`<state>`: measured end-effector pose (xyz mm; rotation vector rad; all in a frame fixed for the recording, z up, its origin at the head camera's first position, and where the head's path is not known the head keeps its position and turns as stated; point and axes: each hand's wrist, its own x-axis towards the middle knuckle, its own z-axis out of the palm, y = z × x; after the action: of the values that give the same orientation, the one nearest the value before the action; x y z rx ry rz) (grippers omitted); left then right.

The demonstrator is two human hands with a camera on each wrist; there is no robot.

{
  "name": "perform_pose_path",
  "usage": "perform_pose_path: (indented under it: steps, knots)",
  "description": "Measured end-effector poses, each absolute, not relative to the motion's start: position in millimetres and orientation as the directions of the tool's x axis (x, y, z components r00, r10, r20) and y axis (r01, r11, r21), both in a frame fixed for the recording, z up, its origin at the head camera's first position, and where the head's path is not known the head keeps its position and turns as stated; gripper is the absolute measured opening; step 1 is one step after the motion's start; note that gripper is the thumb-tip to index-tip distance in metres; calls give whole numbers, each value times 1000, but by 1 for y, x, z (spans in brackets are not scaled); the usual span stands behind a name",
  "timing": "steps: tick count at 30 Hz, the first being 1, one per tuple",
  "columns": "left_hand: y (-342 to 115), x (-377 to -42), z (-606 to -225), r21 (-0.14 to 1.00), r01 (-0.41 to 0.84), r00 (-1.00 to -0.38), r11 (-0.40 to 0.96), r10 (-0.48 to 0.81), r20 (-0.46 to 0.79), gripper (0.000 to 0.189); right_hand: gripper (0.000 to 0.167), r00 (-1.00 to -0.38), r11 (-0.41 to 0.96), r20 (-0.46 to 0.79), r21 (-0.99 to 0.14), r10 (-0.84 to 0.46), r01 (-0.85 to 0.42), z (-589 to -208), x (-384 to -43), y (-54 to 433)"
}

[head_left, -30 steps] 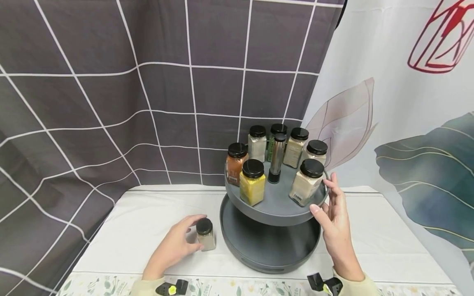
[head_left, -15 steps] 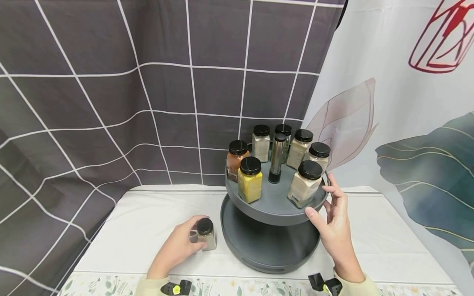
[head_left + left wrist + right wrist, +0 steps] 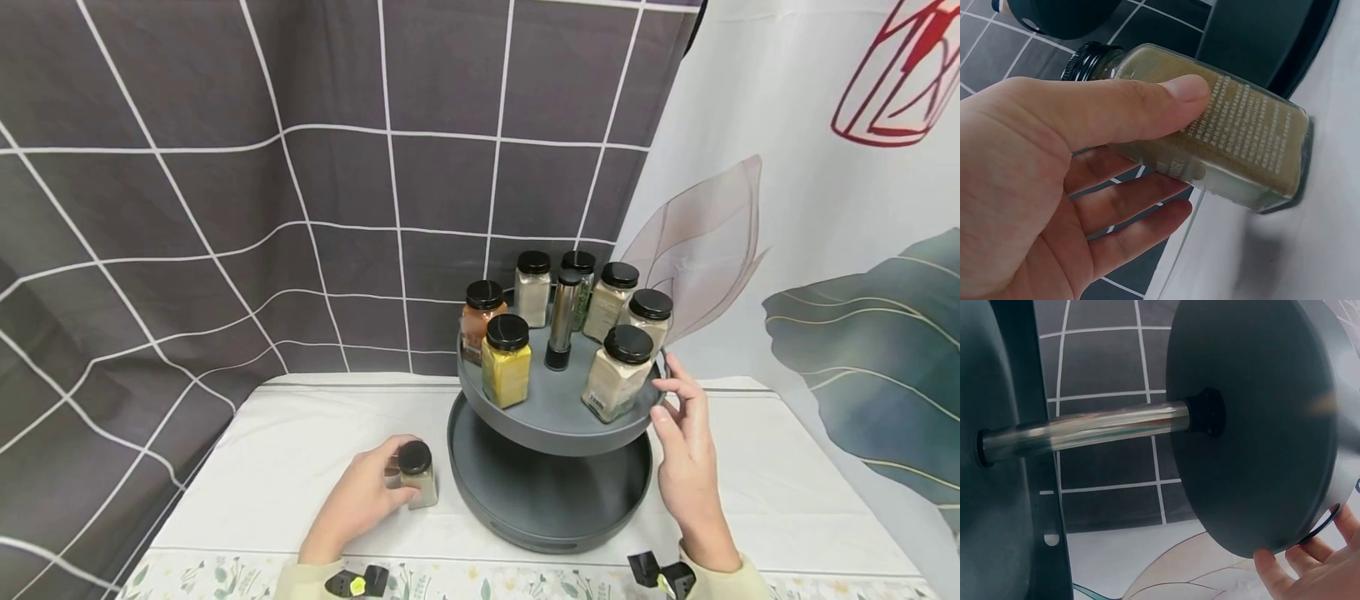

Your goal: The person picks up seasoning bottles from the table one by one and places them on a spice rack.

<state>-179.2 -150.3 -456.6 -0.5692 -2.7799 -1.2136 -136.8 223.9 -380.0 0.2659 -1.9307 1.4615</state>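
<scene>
A square glass spice jar (image 3: 1229, 131) with a black lid and beige powder stands on the white tabletop. My left hand (image 3: 363, 496) holds it, thumb across one face in the left wrist view. To its right is a grey two-tier turntable (image 3: 562, 437). Several spice jars sit around its upper tier, among them a yellow jar (image 3: 506, 367), an orange-brown jar (image 3: 482, 321) and a pale jar (image 3: 618, 379). My right hand (image 3: 686, 450) grips the upper tier's right rim with thumb and fingers. The right wrist view shows the tier's underside (image 3: 1254, 425) from below.
The turntable's lower tier (image 3: 551, 492) has a raised rim. A metal post (image 3: 1116, 428) joins the tiers. A dark grid-patterned curtain (image 3: 330, 200) hangs behind, and a white patterned curtain (image 3: 810, 208) hangs at the right. A floral cloth strip (image 3: 465, 579) runs along the front edge.
The upper tier has turned slightly, the back jars shifting right and the yellow jar a little left. My right thumb moved left, then back right along the rim. The held jar stays nearly in place.
</scene>
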Motion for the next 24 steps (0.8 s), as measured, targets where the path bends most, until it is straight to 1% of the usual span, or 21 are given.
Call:
perform_pose_path:
  steps: [5, 16, 24]
  knots:
    - [-150, -177, -449, 711, 332, -940, 620, 277, 198, 62, 23, -730, 383, 634, -759, 255, -526, -379, -136, 226]
    - [-148, -165, -425, 704, 331, -944, 628, 211, 255, 68, 21, -646, 385, 726, -680, 236, -624, -381, -140, 232]
    - [-149, -158, -411, 667, 378, -922, 642, 200, 331, 75, 23, -638, 408, 731, -673, 242, -617, -381, -140, 233]
